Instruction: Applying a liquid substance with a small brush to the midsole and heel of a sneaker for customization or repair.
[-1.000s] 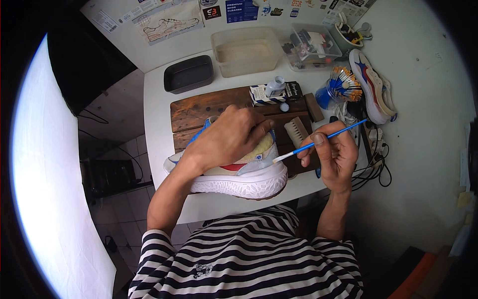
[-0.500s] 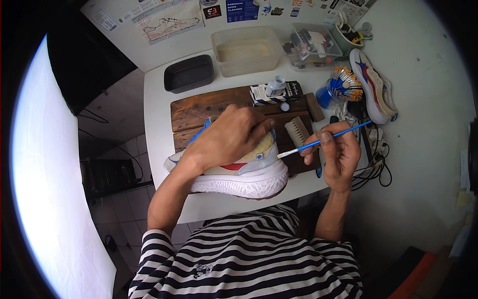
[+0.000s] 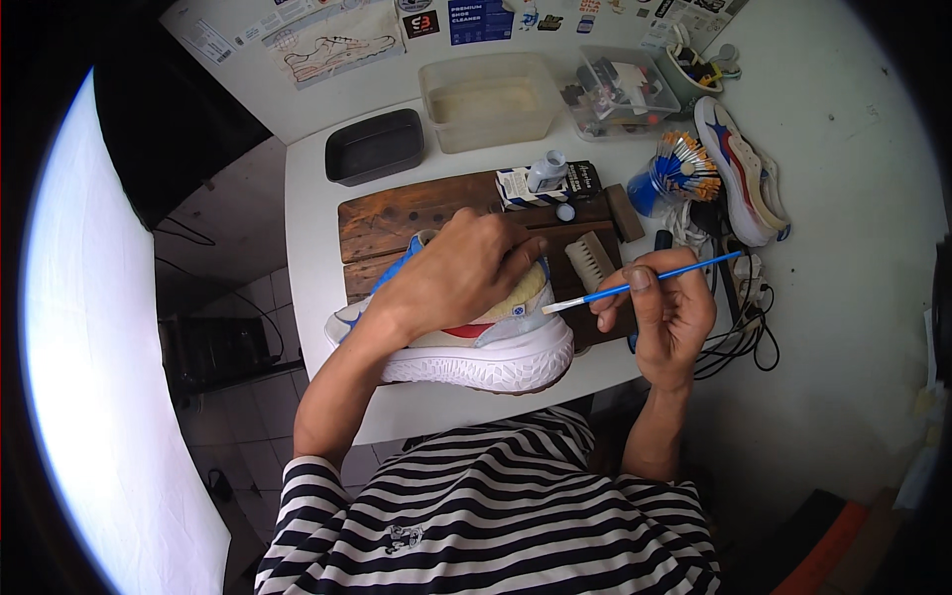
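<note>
A sneaker (image 3: 481, 363) with a thick white sole and blue, red, cream and grey upper panels is held over the front of the wooden board, its heel to the right. My left hand (image 3: 458, 260) is closed around the top of the upper and covers much of it; the fingertips are partly hidden at the shoe's opening. In my right hand (image 3: 666, 322), a thin blue-handled paintbrush (image 3: 694, 266) is pinched between thumb and fingers. Its pale bristle tip meets the grey heel panel, or hovers just off it; I cannot tell which.
On the wooden board (image 3: 397, 218) are an uncapped small bottle (image 3: 547, 172), its cap (image 3: 565, 212) and a scrub brush (image 3: 589, 260). Behind stand a dark tray (image 3: 375, 147) and a clear tub (image 3: 491, 99). Rightward are a brush-filled jar (image 3: 650, 193), another sneaker (image 3: 742, 178) and cables (image 3: 739, 347).
The brush tip has shifted slightly left and down along the heel panel, and the handle now lies flatter. My left hand and the sneaker have barely moved.
</note>
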Demonstrator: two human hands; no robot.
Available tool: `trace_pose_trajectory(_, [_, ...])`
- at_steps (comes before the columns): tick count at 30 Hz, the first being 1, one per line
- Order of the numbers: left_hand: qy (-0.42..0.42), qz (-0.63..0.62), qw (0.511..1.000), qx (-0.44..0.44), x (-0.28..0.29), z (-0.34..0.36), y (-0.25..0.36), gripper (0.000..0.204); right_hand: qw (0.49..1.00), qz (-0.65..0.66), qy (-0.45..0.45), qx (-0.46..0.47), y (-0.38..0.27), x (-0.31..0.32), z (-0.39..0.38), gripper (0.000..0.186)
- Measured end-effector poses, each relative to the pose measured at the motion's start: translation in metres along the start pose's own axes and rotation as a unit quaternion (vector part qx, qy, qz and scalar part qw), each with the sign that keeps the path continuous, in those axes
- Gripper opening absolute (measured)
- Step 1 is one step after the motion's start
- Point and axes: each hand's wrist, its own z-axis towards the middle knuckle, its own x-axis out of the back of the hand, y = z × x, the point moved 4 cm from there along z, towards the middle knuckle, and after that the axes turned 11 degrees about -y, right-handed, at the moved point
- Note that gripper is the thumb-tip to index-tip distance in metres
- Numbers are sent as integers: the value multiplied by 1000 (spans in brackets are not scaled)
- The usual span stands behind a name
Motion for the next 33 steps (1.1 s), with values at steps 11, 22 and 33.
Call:
trace_pose_trajectory(11, [1,13,1000,-2,-2,1,-1,28,999,-32,2,1,-3,-2,-1,14])
trace_pose_trajectory(22, [-2,1,1000,8,-3,2,-1,30,999,-36,11,16,-4,-4,-1,14])
trace_pose_trajectory(33, [2,2,1000,0,-5,4,-1,33,998,-58,-19,29,-5,-19,-7,12])
